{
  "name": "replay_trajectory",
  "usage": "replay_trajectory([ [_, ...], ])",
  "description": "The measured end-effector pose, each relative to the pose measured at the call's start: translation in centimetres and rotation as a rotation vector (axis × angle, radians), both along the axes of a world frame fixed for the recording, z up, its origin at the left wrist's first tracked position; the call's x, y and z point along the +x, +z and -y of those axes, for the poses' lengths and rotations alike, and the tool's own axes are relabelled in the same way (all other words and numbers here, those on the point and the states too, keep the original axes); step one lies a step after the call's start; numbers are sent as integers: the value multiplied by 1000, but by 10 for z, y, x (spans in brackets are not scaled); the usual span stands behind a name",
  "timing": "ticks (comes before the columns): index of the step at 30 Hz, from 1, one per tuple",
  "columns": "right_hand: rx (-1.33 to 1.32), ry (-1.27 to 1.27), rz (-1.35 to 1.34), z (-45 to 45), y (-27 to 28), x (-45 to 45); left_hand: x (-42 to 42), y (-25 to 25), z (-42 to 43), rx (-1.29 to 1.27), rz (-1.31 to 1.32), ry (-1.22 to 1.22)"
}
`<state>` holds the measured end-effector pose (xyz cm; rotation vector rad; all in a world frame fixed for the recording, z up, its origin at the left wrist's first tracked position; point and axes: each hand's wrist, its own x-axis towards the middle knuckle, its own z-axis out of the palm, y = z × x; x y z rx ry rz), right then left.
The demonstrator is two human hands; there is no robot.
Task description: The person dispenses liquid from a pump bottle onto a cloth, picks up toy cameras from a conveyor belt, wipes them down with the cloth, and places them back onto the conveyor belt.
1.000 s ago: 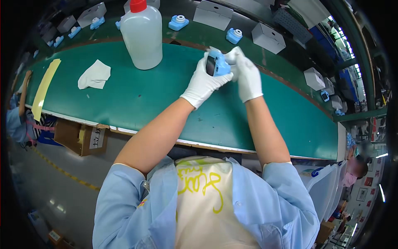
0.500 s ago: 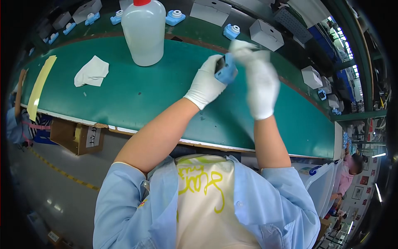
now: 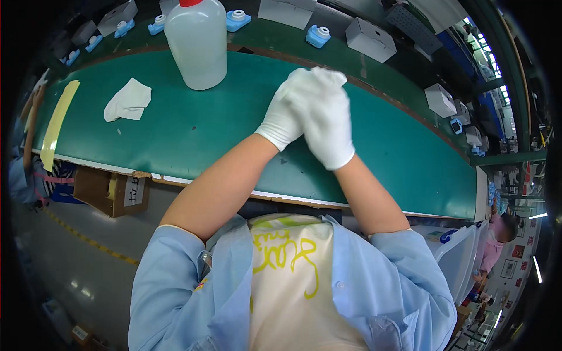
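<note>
My left hand (image 3: 285,111), in a white glove, is over the green mat (image 3: 234,128), its fingers mostly hidden behind my right hand. Also gloved in white, my right hand (image 3: 326,114) lies across it, slightly blurred, with its fingers bent over the top. The blue camera-like device seen between them earlier is now hidden by the gloves. To the left stands a large translucent bottle (image 3: 198,47) with a red cap, and a crumpled white cloth (image 3: 129,100) lies further left.
Behind the mat, several blue devices (image 3: 318,36) and white boxes (image 3: 370,40) line a shelf. Yellow tape (image 3: 58,124) lies at the mat's left end. A cardboard box (image 3: 108,190) is below the bench. Other people are at the far left and far right (image 3: 493,243).
My right hand has swung left and closed over my left hand, covering the blue device. The view has shifted slightly.
</note>
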<state>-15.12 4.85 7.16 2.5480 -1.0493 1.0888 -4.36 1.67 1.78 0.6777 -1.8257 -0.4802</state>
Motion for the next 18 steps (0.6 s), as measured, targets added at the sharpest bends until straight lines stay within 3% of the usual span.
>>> replay_trajectory([
  [1,-20,-50,-28,14,-1,-11,-2,0,-4,74,-28,13],
  [2,556,-140,657,7,-7,-18,-4,1,-7,147,-54,24],
  [3,898,-179,940,13,8,-28,-6,-2,-4,144,-104,-70],
  [5,1174,-244,860,10,11,-47,-5,4,-9,236,-278,-240],
  [8,918,-241,917,-10,0,-23,0,-6,-4,385,-252,-238],
  [12,826,-152,1169,-3,-12,-32,3,2,-3,603,-24,-188],
  [13,857,-210,1113,0,-14,-48,3,1,-2,630,-24,-222],
  [15,678,-41,1326,11,-19,-56,1,-1,0,687,-24,-292],
  [16,687,-22,1428,-2,11,-38,1,0,-1,624,10,-249],
  [18,623,-60,925,-11,6,-40,1,4,-4,497,75,-159],
])
